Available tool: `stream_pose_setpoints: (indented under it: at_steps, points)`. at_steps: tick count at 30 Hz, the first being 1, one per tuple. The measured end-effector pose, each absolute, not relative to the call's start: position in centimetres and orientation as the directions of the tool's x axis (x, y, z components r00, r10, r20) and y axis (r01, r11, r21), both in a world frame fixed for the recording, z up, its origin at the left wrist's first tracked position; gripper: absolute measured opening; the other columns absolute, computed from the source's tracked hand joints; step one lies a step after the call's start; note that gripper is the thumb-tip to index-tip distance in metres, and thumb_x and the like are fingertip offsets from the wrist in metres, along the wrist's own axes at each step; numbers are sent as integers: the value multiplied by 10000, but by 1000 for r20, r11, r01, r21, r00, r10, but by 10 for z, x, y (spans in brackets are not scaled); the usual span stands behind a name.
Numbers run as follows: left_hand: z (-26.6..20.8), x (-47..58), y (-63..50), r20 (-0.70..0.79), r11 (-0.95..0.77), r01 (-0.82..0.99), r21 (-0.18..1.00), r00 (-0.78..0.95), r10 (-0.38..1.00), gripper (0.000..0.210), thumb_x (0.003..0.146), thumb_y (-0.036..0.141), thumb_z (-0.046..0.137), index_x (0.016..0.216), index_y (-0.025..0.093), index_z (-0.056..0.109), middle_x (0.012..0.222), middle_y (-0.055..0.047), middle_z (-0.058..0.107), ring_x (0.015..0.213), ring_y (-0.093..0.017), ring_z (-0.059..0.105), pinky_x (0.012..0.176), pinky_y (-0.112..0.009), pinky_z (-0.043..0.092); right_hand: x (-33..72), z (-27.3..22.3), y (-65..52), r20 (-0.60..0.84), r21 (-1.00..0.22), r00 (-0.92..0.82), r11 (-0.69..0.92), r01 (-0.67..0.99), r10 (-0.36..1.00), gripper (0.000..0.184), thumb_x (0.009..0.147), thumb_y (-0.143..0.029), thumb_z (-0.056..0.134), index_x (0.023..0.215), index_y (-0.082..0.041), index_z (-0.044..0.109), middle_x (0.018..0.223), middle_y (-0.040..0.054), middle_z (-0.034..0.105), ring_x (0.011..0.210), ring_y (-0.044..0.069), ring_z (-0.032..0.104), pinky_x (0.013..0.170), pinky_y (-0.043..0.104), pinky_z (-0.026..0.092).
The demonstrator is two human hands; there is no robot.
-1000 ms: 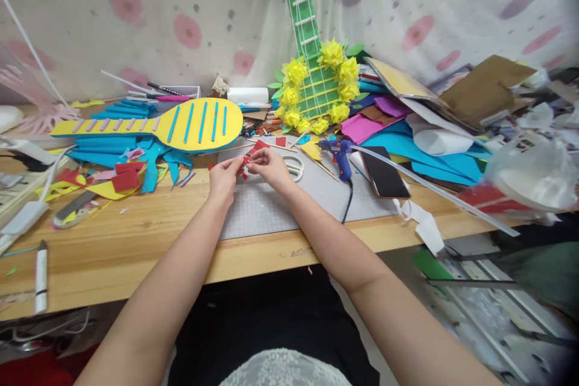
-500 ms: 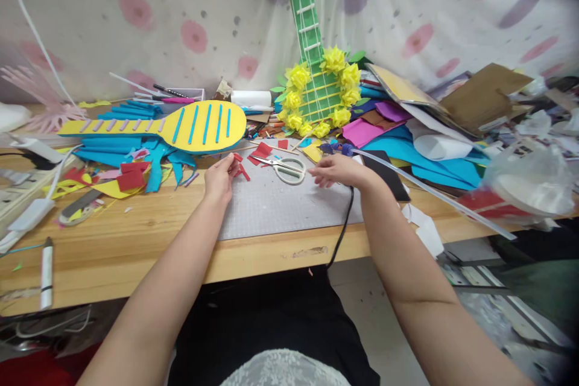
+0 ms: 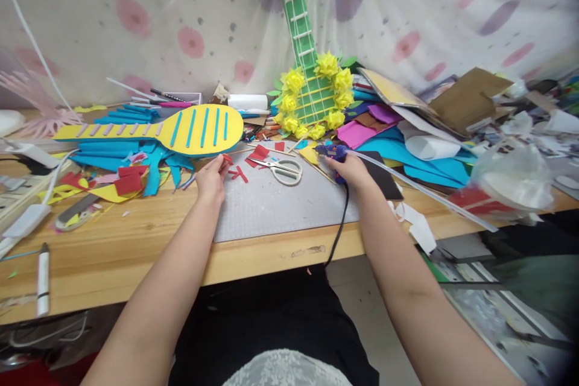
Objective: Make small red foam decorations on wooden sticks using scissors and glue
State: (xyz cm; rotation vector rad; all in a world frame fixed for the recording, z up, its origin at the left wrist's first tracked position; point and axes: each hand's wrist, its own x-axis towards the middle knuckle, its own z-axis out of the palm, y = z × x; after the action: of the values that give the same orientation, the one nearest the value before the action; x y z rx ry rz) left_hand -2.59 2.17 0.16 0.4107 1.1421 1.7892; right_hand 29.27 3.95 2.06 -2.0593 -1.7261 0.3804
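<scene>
My left hand (image 3: pixel 211 181) is closed, its fingertips pinching a small red paper piece (image 3: pixel 227 159) at the left of the grey cutting mat (image 3: pixel 280 212). Short red strips (image 3: pixel 239 175) lie just beside it. On the right, my right hand (image 3: pixel 354 170) is wrapped round a dark blue hot glue gun (image 3: pixel 338 152). A long clear glue stick (image 3: pixel 425 189) sticks out of its back, and a black cord (image 3: pixel 342 223) hangs over the table edge. Between my hands rest white-handled scissors (image 3: pixel 289 173), next to red paper scraps (image 3: pixel 258 154).
A yellow paper guitar shape (image 3: pixel 203 129) with blue stripes lies at the left on blue paper. Behind the mat leans a green guitar (image 3: pixel 312 93) ringed with yellow flowers. Coloured sheets (image 3: pixel 407 157) and a plastic bag (image 3: pixel 515 163) crowd the right. A marker (image 3: pixel 43 280) lies front left.
My right hand has closed round the glue gun, having been open beside it. Some red strips now lie on the mat by my left hand, which still pinches a red piece.
</scene>
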Motion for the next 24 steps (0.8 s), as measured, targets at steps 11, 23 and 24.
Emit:
stream_pose_setpoints:
  at_steps: [11, 23, 24]
  points:
    - [0, -24, 21, -161, -138, -521, 843, -488, 858, 64, 603, 159, 693, 624, 130, 640, 667, -17, 636, 653, -79, 598, 716, -232, 499, 298, 37, 56, -38, -691, 327, -261, 674, 944, 372, 774, -448, 492, 743, -105, 635, 635, 100, 626, 453, 112, 501, 478, 246, 401]
    - [-7, -19, 22, -149, -69, -455, 888, -426, 892, 87, 601, 194, 688, 637, 119, 664, 643, -31, 634, 608, -76, 570, 651, -211, 475, 284, 68, 55, -70, -868, -15, -53, 494, 997, 284, 677, -384, 654, 728, -107, 614, 632, 76, 627, 440, 55, 417, 413, 201, 339]
    - [-7, -19, 21, -148, -61, -447, 892, -418, 896, 92, 601, 198, 688, 640, 118, 666, 638, -32, 633, 604, -79, 567, 643, -214, 474, 272, 71, 50, -28, -888, -44, -4, 460, 999, 285, 682, -389, 649, 746, -115, 606, 656, 73, 634, 446, 54, 422, 421, 202, 353]
